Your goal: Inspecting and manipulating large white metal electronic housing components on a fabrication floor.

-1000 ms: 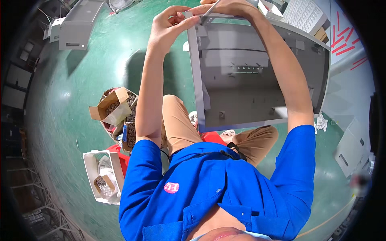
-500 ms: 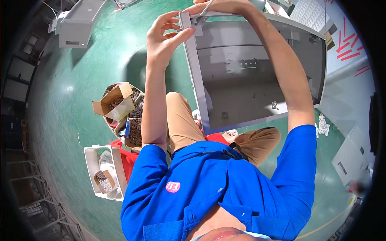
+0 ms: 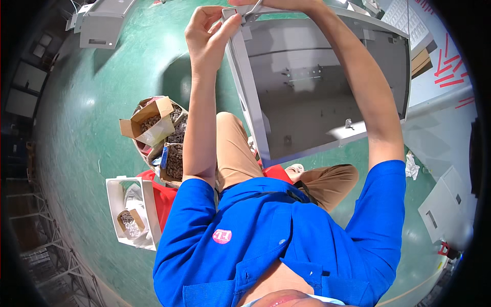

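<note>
A grey metal cabinet (image 3: pixel 240 82), its open inside facing up toward me, stands in front of me. My left hand (image 3: pixel 208 36) is closed round its far left corner, thumb on the near side and fingers curled behind. At the top edge of the picture my right hand (image 3: pixel 286 4) reaches across the cabinet to the same corner. A thin metal rod (image 3: pixel 254 8) slants down from its fingers to a small bracket (image 3: pixel 250 17) in the corner; the right hand's grip is partly cut off. A small metal clip (image 3: pixel 349 123) sits on the cabinet's near rim.
Left of my knee are cardboard boxes (image 3: pixel 148 123) full of small metal parts, and a white bin (image 3: pixel 116 215) on a red stool. Another grey cabinet (image 3: pixel 102 30) lies at the far left. At right are a flat grey panel (image 3: pixel 441 204) and crumpled white paper (image 3: pixel 411 165).
Both hands and the cabinet's far corner sit slightly higher in the picture, and the rod is tilted a little differently. My left hand keeps its grip on the corner.
</note>
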Tool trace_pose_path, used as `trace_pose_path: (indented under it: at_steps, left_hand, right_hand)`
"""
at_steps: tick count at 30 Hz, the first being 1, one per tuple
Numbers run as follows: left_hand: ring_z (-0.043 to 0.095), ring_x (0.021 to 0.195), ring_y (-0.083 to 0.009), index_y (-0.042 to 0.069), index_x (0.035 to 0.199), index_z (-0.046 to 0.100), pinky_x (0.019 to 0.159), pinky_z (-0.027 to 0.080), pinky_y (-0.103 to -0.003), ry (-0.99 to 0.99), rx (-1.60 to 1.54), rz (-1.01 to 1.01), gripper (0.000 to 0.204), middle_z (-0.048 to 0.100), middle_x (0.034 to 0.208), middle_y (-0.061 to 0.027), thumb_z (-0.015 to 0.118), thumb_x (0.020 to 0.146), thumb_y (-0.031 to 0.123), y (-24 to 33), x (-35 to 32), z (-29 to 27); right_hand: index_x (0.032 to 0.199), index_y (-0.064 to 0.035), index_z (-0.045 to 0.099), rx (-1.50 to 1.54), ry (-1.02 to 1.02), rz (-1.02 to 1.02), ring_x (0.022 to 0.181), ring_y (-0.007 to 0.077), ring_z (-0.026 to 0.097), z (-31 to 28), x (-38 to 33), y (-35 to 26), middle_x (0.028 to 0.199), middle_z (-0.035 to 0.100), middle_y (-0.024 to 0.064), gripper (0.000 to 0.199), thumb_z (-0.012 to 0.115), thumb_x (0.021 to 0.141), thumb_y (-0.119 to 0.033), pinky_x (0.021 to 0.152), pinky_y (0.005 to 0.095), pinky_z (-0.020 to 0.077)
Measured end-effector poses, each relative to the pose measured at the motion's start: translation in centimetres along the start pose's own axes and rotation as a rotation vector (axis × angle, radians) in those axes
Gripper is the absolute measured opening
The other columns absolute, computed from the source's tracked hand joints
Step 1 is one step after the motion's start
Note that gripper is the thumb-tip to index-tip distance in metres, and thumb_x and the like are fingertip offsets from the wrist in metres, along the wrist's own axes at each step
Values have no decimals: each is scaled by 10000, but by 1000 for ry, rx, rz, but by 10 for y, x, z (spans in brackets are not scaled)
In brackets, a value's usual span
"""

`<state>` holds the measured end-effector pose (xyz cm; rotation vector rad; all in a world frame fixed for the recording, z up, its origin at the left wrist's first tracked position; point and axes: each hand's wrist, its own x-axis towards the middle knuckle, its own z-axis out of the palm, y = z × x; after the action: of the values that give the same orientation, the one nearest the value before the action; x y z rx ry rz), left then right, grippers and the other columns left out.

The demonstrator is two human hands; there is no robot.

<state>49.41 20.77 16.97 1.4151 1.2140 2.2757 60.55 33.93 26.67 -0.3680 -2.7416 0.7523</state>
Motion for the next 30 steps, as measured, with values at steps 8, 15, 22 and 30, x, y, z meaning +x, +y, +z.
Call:
trace_pose_path:
  at_steps: [8, 15, 22, 30]
  left_hand:
    - [396, 544, -36, 68, 749, 515, 504, 295, -182, 68, -114, -120, 141, 483, 626, 40, 643, 808, 73, -5, 6, 1]
    - [340, 503, -18, 84, 657, 482, 456, 255, -185, 157, 71, -54, 237, 425, 556, 61, 663, 808, 111, -6, 14, 2]
    - [398, 570, -32, 34, 737, 536, 517, 319, -197, 250, 153, 3, 197, 455, 606, 54, 653, 827, 165, -6, 19, 11]
    - [316, 1269, -225, -12, 1394, 122, 1028, 280, -329, 112, -100, -286, 770, 250, 1401, -221, 629, 838, 151, -23, -37, -8]
  right_hand:
    - [775, -39, 650, -410, 185, -297, 673, 296, 598, 16, 9, 9, 687, 613, 157, 387, 510, 855, -391, 602, 389, 449]
    - [878, -70, 623, -749, 286, -358, 705, 330, 611, 28, 9, 9, 766, 619, 163, 347, 395, 903, -330, 638, 435, 478]
    - [1067, -113, 587, -848, 337, -47, 1051, 323, 524, 16, -10, 25, 1040, 610, 147, 358, 383, 907, -359, 831, 445, 408]
    - [1377, -34, 264, -723, 526, -91, 1329, 318, 224, 36, -53, 62, 1425, 264, 177, 652, 403, 888, -441, 1071, 496, 160]
